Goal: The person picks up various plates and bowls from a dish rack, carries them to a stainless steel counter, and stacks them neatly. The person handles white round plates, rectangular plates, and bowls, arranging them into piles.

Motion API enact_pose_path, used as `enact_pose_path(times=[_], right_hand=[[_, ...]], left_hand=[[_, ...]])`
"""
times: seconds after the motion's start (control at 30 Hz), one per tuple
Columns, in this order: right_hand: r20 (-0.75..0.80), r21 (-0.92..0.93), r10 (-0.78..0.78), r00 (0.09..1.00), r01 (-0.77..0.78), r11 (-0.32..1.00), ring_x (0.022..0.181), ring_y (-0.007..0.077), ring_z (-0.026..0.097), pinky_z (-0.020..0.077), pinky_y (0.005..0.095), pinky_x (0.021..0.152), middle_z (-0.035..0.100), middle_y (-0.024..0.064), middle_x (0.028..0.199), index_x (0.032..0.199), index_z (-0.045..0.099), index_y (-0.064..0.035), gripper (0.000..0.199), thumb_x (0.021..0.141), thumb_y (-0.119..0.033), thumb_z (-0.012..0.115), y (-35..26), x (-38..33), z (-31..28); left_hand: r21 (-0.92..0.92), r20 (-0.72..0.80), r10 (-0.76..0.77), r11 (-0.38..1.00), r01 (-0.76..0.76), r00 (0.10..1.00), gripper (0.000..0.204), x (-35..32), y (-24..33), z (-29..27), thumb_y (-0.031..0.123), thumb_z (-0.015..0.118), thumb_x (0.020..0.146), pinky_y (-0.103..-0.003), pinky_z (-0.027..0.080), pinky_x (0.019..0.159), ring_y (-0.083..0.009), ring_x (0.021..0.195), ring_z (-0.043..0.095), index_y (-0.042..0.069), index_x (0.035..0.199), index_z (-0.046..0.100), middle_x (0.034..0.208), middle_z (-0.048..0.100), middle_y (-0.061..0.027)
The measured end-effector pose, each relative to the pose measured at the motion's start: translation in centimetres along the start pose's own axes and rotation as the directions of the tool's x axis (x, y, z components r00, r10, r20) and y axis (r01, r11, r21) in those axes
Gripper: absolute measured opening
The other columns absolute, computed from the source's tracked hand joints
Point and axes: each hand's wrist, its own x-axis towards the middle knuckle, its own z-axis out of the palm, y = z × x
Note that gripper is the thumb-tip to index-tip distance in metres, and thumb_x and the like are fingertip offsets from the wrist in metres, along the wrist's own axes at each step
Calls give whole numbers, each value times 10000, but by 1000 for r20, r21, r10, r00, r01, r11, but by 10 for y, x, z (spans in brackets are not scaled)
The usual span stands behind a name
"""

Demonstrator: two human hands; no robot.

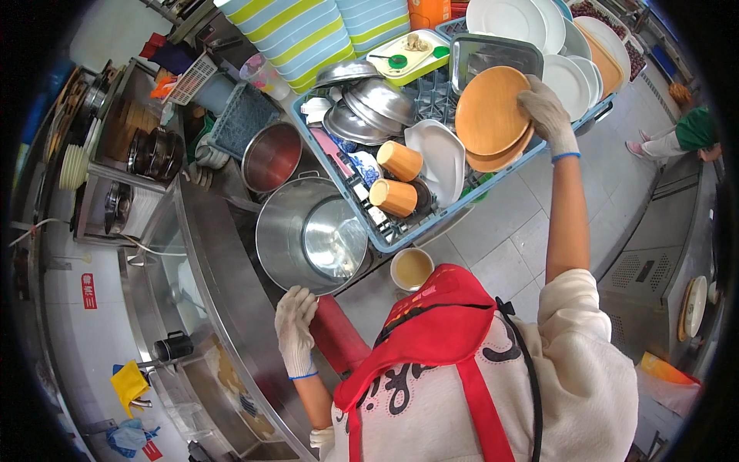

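Note:
My right hand [548,115], in a white knit glove, is closed on the right rim of an orange plate [491,108]. Another orange plate [504,159] shows just under it. Both tilt inside a blue plastic crate [346,202]. Around them stand white plates [566,85], a clear dark-rimmed tray [493,58], a white dish [437,158], steel bowls [373,108] and two orange cups [394,197]. Also gloved, my left hand [295,327] hangs beside the steel counter edge, near a red cylinder [336,335]. Its fingers are loosely bent, with nothing visible in them.
A large steel pot [273,231] and a smaller pot [271,158] stand left of the crate. A bowl of tan liquid [412,269] sits below it. At left runs a steel sink counter [231,323]. Striped containers [292,35] are stacked behind; another person [681,135] is at far right.

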Motion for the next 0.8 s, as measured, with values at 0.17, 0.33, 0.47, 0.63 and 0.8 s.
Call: enact_pose_path(times=[0.17, 0.33, 0.47, 0.63, 0.8], right_hand=[[40, 705, 85, 996, -88, 704, 736, 166, 567, 493, 278, 611, 567, 112, 896, 1113, 530, 40, 375, 748, -39, 500, 2, -22, -33], [176, 864, 34, 984, -171, 474, 800, 147, 603, 539, 281, 692, 567, 92, 960, 1231, 445, 47, 466, 772, -13, 503, -3, -36, -50], [317, 907, -63, 946, -284, 310, 970, 202, 593, 514, 334, 853, 546, 124, 1149, 1291, 411, 15, 533, 778, -44, 539, -57, -78, -29], [633, 774, -247, 733, -593, 223, 916, 216, 622, 567, 351, 757, 564, 138, 1077, 1282, 392, 21, 527, 768, 25, 509, -95, -123, 33], [644, 762, -377, 666, -514, 395, 939, 132, 558, 517, 254, 753, 508, 102, 1129, 1341, 346, -7, 609, 751, 27, 493, -95, -146, 88]], left_hand=[[25, -7, -8, 1000, 8, 1000, 580, -3, 3, 2, 339, 598, 870, -369, 457, 918, -290, 1058, 548, -48, 1260, 412, 1182, 517, -202], [67, 91, 20, 997, -26, 996, 598, 4, 14, 30, 360, 596, 872, -344, 472, 902, -258, 1041, 555, -46, 1266, 403, 1169, 529, -182], [-12, 293, 9, 1000, -5, 956, 643, 15, 20, 74, 415, 577, 875, -354, 487, 894, -267, 1064, 558, -49, 1276, 382, 1187, 526, -185], [-174, 521, -31, 975, 142, 853, 672, 25, 21, 125, 478, 539, 877, -377, 504, 892, -244, 1088, 561, -14, 1303, 371, 1257, 500, -165], [-310, 347, -149, 914, 263, 926, 527, 18, 17, 144, 235, 592, 887, -433, 456, 960, -282, 1153, 522, 8, 1310, 374, 1306, 475, -167]])
